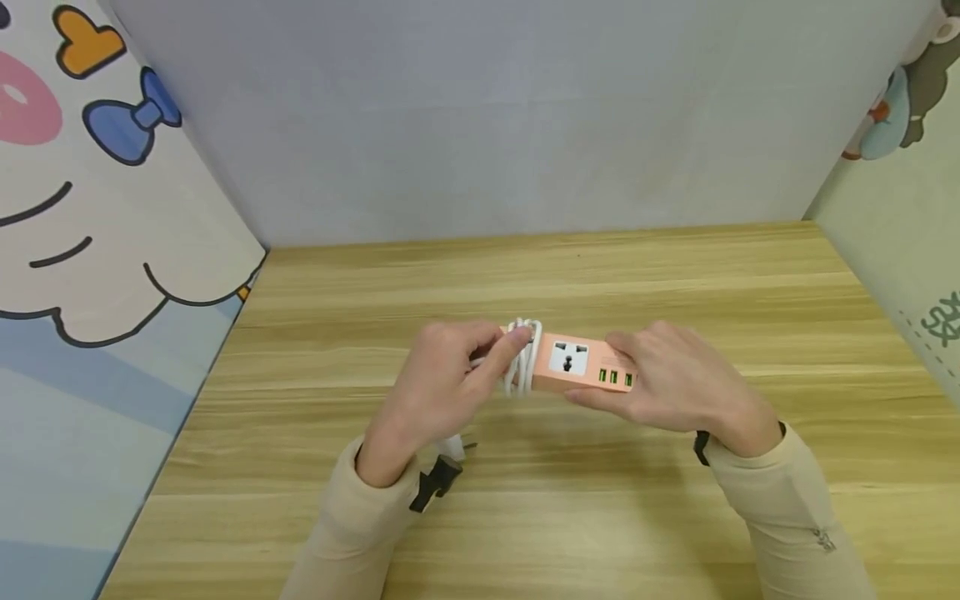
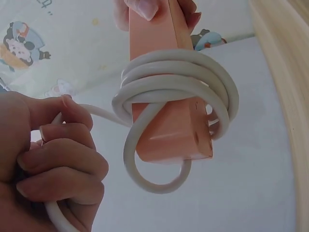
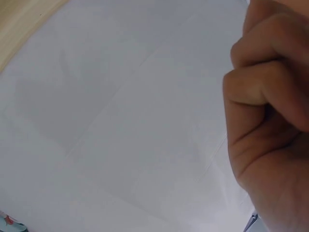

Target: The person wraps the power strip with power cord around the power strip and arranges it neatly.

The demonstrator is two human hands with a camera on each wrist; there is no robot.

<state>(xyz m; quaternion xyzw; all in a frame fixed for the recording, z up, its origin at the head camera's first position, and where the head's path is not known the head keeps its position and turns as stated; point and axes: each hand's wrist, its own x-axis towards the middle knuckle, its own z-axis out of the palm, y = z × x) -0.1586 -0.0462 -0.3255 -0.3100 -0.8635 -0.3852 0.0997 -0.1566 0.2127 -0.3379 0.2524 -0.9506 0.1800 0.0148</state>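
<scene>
A peach-coloured power strip with a white socket and several green USB ports is held up over the table. Its white cord is wound several times around one end, with a loop hanging below that end. My right hand grips the opposite end; in the right wrist view its curled fingers fill the right side. My left hand is beside the wound end. Its curled fingers pinch a length of the cord in the left wrist view. Below the left wrist shows a white plug, partly hidden.
The wood-grain table spreads beneath both hands. A plain pale wall rises along its back edge. Cartoon-printed panels stand at the left and right sides. Each wrist wears a black strap.
</scene>
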